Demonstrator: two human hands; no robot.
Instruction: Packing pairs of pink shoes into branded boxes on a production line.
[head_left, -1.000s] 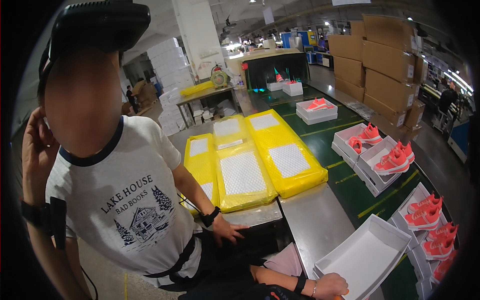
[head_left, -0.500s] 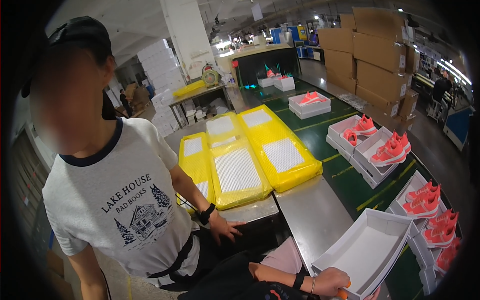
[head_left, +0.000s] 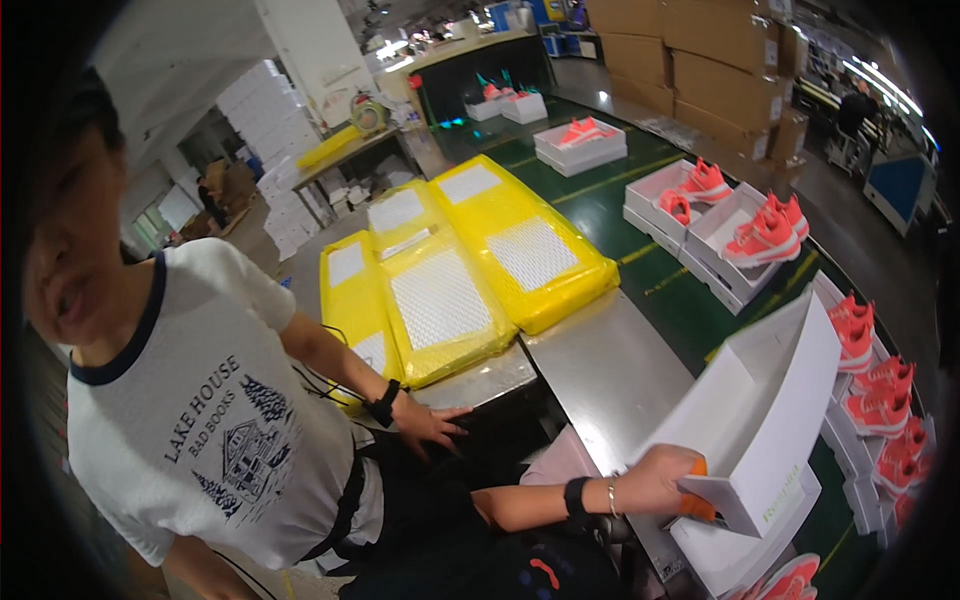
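Observation:
My left hand (head_left: 660, 482), with a black wristband and a bracelet, is closed on the near end of a white shoebox (head_left: 775, 400). Orange coverings show on its fingertips. The shoebox is tilted up, its open side toward the left, and its visible inside holds nothing. Under it sits another white box (head_left: 745, 550), partly hidden. A coral-red shoe (head_left: 792, 578) shows at the bottom edge. My right hand is out of view.
Open shoeboxes with coral-red sneakers (head_left: 765, 235) stand along the green conveyor belt (head_left: 600, 190). Yellow-wrapped packs (head_left: 560, 300) lie on the metal table (head_left: 590, 350). At the left stands a co-worker (head_left: 230, 400), one hand (head_left: 428, 418) near the table edge. Cardboard cartons (head_left: 700, 70) are stacked behind.
My left hand has raised and tilted the shoebox, uncovering the white box below. The fingers at the bottom edge have left view. The whole view has shifted.

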